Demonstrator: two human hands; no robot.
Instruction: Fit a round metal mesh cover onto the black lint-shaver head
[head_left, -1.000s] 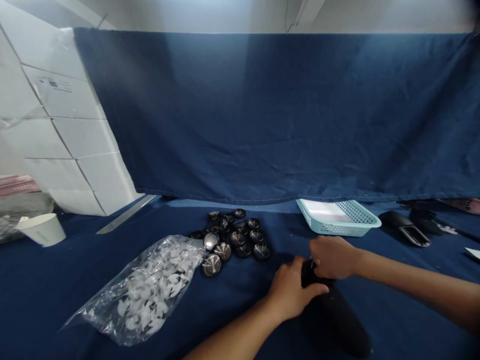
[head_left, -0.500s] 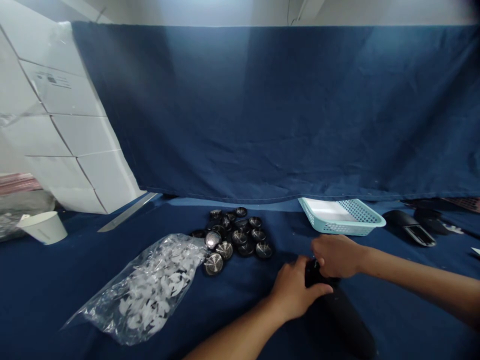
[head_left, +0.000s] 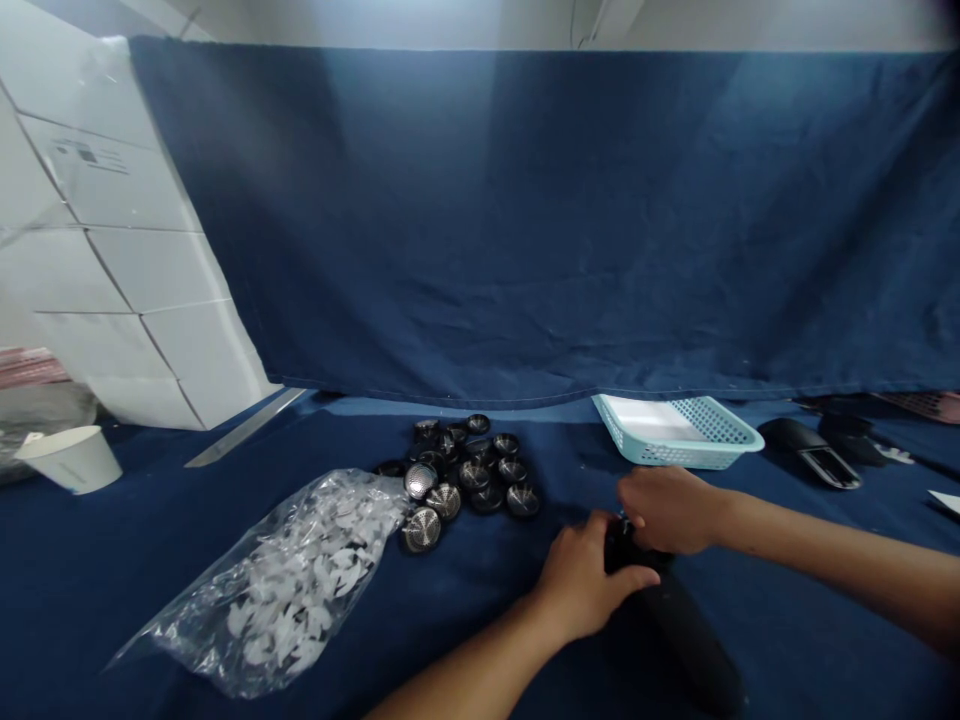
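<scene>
Black cylindrical device (head_left: 686, 640) clasped at one end by the left hand (head_left: 581, 582) and right hand (head_left: 666, 510).

Workshop-type assembly bench, not a home. Observed: navy cloth (head_left: 487, 220) hung as a backdrop, with a matching table cover (head_left: 97, 590); stacked white cartons (head_left: 120, 230); a heap of small metal mesh discs (head_left: 465, 470); a plastic bag (head_left: 285, 590) of white pieces; a blue plastic basket (head_left: 679, 435); a black tube (head_left: 682, 630) gripped by left hand (head_left: 581, 580) and right hand (head_left: 667, 510).

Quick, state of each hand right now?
Left hand: closed, holding the black cylindrical object.
Right hand: closed, holding the object's upper end.
</scene>
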